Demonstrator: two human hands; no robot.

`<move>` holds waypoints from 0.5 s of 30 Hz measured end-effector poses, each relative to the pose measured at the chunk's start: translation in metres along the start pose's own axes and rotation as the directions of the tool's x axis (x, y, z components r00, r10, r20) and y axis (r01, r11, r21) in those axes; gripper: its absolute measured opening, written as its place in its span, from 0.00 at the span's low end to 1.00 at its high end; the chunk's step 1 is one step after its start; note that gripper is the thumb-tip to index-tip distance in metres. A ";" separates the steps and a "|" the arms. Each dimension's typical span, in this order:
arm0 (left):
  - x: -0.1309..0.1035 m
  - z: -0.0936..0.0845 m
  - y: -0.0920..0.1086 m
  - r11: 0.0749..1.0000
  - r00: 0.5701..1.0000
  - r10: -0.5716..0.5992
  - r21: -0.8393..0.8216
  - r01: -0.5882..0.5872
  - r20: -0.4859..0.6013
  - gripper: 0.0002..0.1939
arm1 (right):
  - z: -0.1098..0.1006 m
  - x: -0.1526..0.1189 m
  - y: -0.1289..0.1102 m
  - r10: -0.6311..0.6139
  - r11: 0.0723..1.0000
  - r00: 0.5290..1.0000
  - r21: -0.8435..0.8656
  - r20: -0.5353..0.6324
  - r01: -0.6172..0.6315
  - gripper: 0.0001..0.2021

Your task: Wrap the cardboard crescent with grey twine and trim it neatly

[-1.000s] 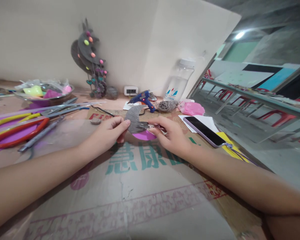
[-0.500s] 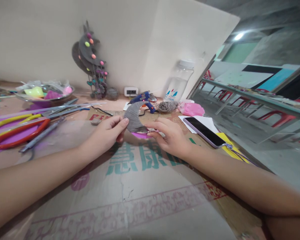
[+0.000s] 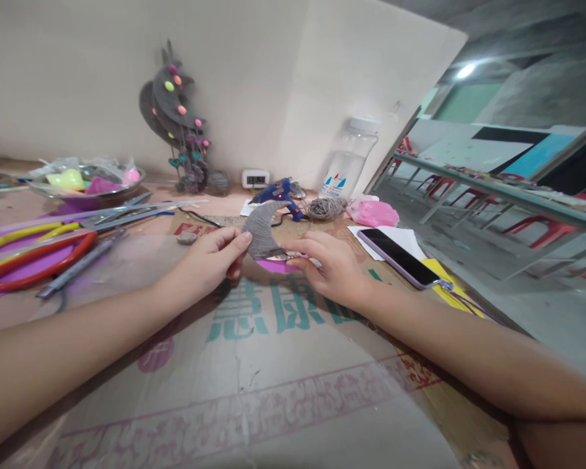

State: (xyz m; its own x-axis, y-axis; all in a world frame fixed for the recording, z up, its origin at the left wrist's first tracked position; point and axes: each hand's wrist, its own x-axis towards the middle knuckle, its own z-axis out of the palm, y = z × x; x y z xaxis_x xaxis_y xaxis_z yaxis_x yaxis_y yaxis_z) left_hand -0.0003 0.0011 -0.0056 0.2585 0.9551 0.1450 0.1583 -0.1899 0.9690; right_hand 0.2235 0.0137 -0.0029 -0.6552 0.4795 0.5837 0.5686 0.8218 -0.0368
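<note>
Between my hands is a crescent moon wound in grey yarn, held up over the cardboard. My left hand pinches its left edge, thumb on the front face. My right hand is closed at the lower right end of the crescent, thumb and fingertips together; what lies between those tips is partly hidden. A bit of purple sheet shows just under the crescent. Behind it lie a blue glue gun with a red light on and a ball of grey yarn.
Scissors with red and yellow handles and a grey pen lie left, near a metal bowl. A decorated moon hanging leans on the wall. A water bottle, small clock and phone stand or lie around.
Almost nothing differs. Both hands keep their grip on the crescent, which has tilted or shifted very slightly.
</note>
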 end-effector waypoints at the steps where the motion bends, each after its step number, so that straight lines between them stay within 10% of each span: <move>1: 0.000 0.000 0.000 1.000 1.000 -0.003 -0.002 0.003 0.001 0.16 | 0.000 0.000 0.000 0.000 1.000 1.000 0.001 0.001 0.000 0.12; 15: 0.001 0.001 -0.001 1.000 1.000 -0.008 -0.027 0.008 0.008 0.16 | 0.001 0.000 -0.001 0.040 0.995 0.998 0.099 -0.052 -0.034 0.10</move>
State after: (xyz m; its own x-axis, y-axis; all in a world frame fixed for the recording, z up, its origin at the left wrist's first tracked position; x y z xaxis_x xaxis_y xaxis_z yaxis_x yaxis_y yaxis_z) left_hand 0.0007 0.0016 -0.0064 0.2650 0.9547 0.1356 0.1350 -0.1760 0.9751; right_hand 0.2226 0.0134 -0.0031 -0.6056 0.4953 0.6228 0.5390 0.8311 -0.1368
